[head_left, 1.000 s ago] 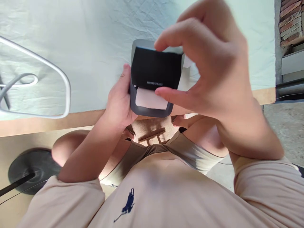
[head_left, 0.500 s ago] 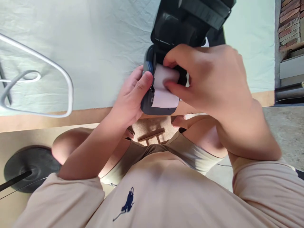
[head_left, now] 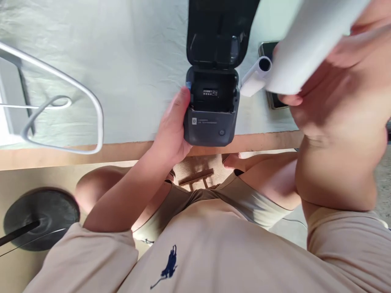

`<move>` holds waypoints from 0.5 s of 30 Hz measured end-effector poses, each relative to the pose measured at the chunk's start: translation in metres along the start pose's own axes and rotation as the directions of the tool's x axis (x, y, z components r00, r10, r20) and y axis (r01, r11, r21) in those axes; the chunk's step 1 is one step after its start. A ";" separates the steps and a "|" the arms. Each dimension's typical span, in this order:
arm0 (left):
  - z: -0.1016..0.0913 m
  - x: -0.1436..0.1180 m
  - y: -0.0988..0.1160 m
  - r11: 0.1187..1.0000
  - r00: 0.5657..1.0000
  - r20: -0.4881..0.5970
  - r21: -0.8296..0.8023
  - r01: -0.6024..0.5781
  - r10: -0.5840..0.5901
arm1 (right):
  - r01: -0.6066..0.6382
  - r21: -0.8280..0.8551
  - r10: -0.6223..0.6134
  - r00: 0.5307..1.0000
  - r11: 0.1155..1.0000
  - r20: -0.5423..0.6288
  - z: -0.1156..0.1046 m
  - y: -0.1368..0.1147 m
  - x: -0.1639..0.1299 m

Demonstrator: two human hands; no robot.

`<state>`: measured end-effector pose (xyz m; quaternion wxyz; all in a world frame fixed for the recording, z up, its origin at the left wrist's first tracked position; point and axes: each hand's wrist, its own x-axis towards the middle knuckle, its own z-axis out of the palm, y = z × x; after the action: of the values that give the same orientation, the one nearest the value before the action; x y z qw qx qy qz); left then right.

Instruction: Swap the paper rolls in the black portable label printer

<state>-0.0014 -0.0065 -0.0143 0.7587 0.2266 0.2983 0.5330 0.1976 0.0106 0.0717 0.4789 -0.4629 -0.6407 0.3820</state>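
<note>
gripping left hand [head_left: 172, 126]: your thumb and fingers clasp the dark printer [head_left: 203, 132] at its 9 o'clock side.
printer: at your 12 o'clock; its lid [head_left: 218, 24] gapes open toward 12.
right hand [head_left: 332, 93]: at your 2 o'clock, holding a blurred white cylinder [head_left: 305, 51].
smaller white roll [head_left: 252, 81]: just off the printer's 2 o'clock.

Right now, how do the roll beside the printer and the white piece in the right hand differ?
The roll sits beside the printer; the white piece is in the right hand. The roll shows a dark core at its end; no core shows on the white piece. The roll looks smaller and fairly sharp; the white piece looks larger and blurred, though nearness may explain its size. Both are white.
</note>
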 end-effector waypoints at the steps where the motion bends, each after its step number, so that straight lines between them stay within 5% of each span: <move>1: 0.001 0.000 0.002 0.999 1.000 -0.010 -0.043 0.014 -0.015 | -0.091 0.162 0.094 0.995 0.983 -0.014 -0.003 0.009 0.002; 2: 0.002 0.000 0.003 0.996 1.000 -0.015 -0.080 0.027 -0.028 | -0.190 0.202 0.186 0.982 0.961 0.040 -0.005 0.019 0.002; 3: 0.003 0.000 0.005 0.994 0.999 -0.017 -0.106 0.033 -0.035 | -0.158 0.203 0.161 0.987 0.966 0.003 -0.007 0.028 0.001; 7: 0.007 -0.001 0.008 0.989 1.000 0.003 -0.146 0.031 -0.031 | 0.120 -0.169 -0.117 0.993 0.978 0.024 -0.008 0.059 -0.019; 12: 0.008 -0.002 0.007 0.997 1.000 0.024 -0.075 0.022 -0.020 | 0.300 -0.578 -0.179 0.950 0.759 0.257 -0.005 0.074 -0.045; 15: 0.011 -0.002 0.008 1.000 1.000 -0.007 -0.011 0.014 -0.014 | 0.372 -0.638 -0.233 0.927 0.674 0.294 -0.014 0.068 -0.043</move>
<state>0.0003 -0.0056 -0.0010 0.7626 0.2185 0.2995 0.5300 0.2311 -0.0108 0.0002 0.2689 -0.4549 -0.8456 0.0761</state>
